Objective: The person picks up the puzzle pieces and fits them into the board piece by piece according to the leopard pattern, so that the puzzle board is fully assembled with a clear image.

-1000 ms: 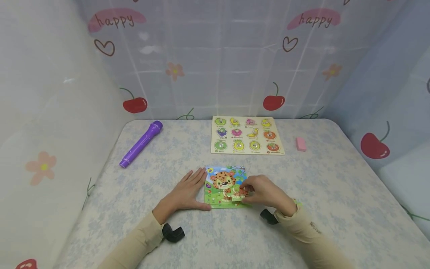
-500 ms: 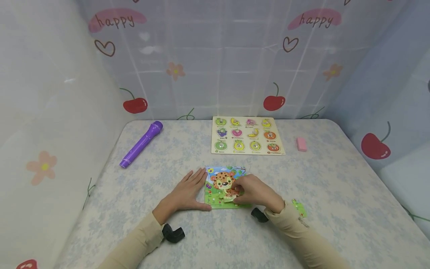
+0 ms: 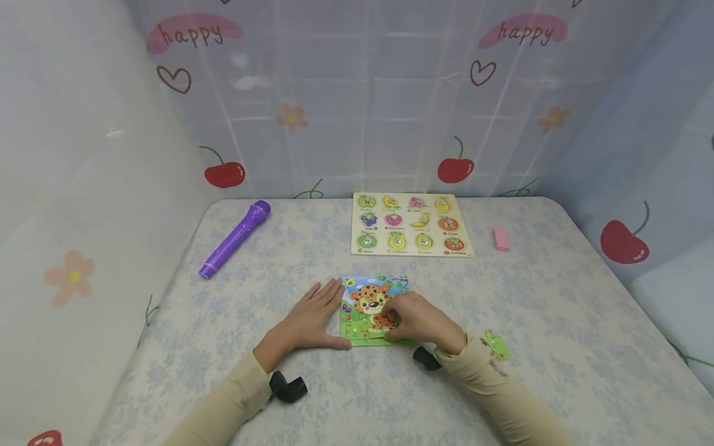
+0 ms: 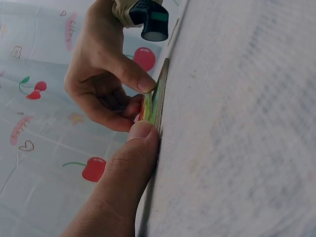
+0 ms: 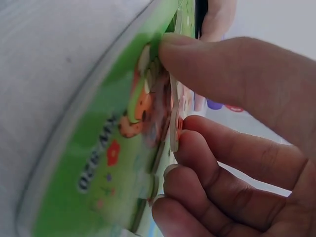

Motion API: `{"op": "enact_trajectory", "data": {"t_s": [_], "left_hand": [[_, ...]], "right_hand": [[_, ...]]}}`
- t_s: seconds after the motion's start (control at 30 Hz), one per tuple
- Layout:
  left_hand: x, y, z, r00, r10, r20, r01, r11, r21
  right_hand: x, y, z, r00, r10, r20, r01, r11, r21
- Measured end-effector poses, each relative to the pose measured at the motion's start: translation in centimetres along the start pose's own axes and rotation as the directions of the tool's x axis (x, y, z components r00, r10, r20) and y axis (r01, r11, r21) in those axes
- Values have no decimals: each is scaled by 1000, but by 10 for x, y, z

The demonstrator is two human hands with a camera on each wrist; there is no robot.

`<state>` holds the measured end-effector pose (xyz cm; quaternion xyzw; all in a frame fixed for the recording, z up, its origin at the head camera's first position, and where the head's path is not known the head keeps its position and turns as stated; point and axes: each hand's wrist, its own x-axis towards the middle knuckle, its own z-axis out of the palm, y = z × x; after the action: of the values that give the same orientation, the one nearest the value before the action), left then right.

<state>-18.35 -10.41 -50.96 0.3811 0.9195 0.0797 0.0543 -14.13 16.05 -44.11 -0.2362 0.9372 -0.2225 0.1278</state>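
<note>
A leopard jigsaw puzzle (image 3: 357,334) in a shallow board lies at the middle of the table. My left hand (image 3: 309,319) rests flat at its left side, with straight fingers along the edge and the thumb at the lower left corner. My right hand (image 3: 421,321) pinches a spotted puzzle piece (image 3: 381,323) between thumb and fingers over the board's lower right. Seen from the right wrist, the piece (image 5: 174,131) stands tilted on edge at an uncovered recess, where a printed picture (image 5: 133,123) shows. The right fingers hide part of the board in the head view.
One loose green puzzle piece (image 3: 496,345) lies beside the right sleeve. Behind the jigsaw is a wooden fruit puzzle board (image 3: 411,224), with a pink block (image 3: 501,240) to its right. A purple toy microphone (image 3: 234,240) lies at the back left.
My right hand has shifted left with the piece, which now sits lower against the leopard's body. The loose green piece has come out from behind the right sleeve. My left hand stays put.
</note>
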Motion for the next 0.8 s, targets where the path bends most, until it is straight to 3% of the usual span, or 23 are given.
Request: {"op": "enact_trajectory", "data": {"t_s": [0.7,0.8], "left_hand": [[-1,1,-2,1000,-2,5,2,1000,-13],[-1,2,-3,1000,-5,4,5,1000,-18]], "right_hand": [[-2,5,3,999,42,-9,-41,997,70],[-2,5,0,999,16,-32,-14,998,65]]}}
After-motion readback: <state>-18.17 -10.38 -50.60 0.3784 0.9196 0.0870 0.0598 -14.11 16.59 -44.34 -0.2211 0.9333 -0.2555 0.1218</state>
